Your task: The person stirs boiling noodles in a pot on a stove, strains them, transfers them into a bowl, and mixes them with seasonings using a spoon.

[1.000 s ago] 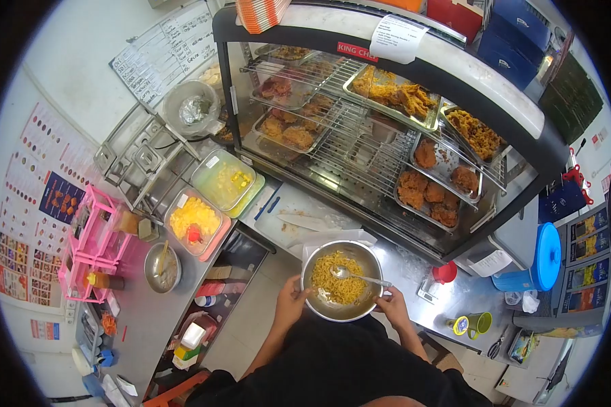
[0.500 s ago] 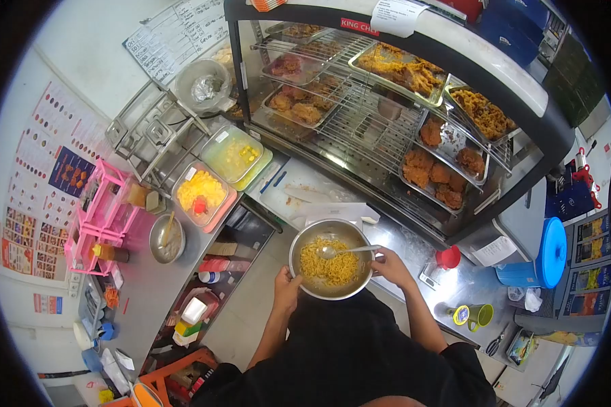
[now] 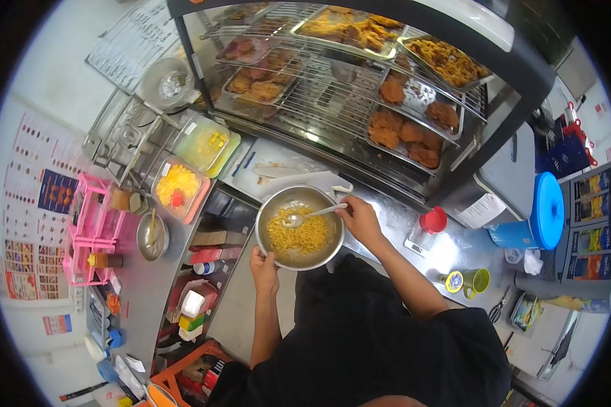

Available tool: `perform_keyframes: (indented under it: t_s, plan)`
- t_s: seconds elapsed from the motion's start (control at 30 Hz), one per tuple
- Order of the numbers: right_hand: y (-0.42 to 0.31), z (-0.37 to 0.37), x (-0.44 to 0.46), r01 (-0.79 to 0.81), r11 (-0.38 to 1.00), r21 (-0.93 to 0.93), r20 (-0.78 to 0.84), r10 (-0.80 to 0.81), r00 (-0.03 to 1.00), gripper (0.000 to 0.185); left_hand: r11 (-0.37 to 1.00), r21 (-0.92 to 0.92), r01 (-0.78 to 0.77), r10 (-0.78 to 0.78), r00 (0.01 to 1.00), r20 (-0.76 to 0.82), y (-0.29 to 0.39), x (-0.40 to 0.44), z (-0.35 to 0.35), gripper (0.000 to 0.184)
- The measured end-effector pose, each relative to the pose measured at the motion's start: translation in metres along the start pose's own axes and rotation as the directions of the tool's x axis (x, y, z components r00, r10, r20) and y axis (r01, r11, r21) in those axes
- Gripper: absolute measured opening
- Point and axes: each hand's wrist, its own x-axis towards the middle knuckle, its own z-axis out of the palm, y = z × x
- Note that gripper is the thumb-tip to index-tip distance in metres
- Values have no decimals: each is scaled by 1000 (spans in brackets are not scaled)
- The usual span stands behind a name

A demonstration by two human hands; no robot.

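Note:
A round steel bowl (image 3: 334, 245) of yellow noodles (image 3: 299, 232) is held in front of my body, beside the counter edge. My left hand (image 3: 265, 266) is closed on the bowl's near left rim, thumb uppermost. At the right rim, my right hand (image 3: 361, 220) grips the handle of a metal spoon (image 3: 321, 211). The spoon's head rests on the noodles near the bowl's middle. Just beyond the bowl lies a white paper or card piece (image 3: 312, 179), on the counter by a white cutting board (image 3: 254, 159).
A glass warming cabinet (image 3: 360, 159) with trays of fried chicken (image 3: 387, 127) stands ahead. On the left counter are food containers (image 3: 178, 184), a smaller steel bowl (image 3: 153, 237) and a pink rack (image 3: 88, 230). To the right sit a red-topped container (image 3: 433, 220), a green mug (image 3: 476, 282) and a blue-lidded bucket (image 3: 548, 210).
The whole view has shifted, so surroundings appear further left and higher. Both hands keep their holds on the bowl and spoon. The spoon's handle now slants more upward to the right.

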Motion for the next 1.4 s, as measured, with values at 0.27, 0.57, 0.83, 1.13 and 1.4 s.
perform_keyframes:
  t_s: [0.27, 0.57, 0.83, 1.13, 1.4]
  plan:
    - [-30, 4, 12, 284, 916, -283, 338, -182, 924, 21, 966, 184, -182, 189, 982, -19, -12, 8, -4, 21]
    - [7, 11, 27, 350, 835, -425, 430, -154, 890, 29, 831, 457, -316, 438, 879, -190, -10, 21, 20, 16]
    - [-5, 27, 19, 331, 913, -238, 529, -164, 833, 25, 729, 456, -510, 633, 756, -167, 0, 30, 59, 18]
    - [-8, 42, 5, 335, 896, -291, 516, -148, 844, 20, 714, 573, -402, 609, 761, -225, -23, 32, 59, 18]
    - [17, 47, 18, 269, 900, -342, 481, -79, 873, 21, 634, 686, -357, 669, 697, -256, -26, 36, 80, 19]
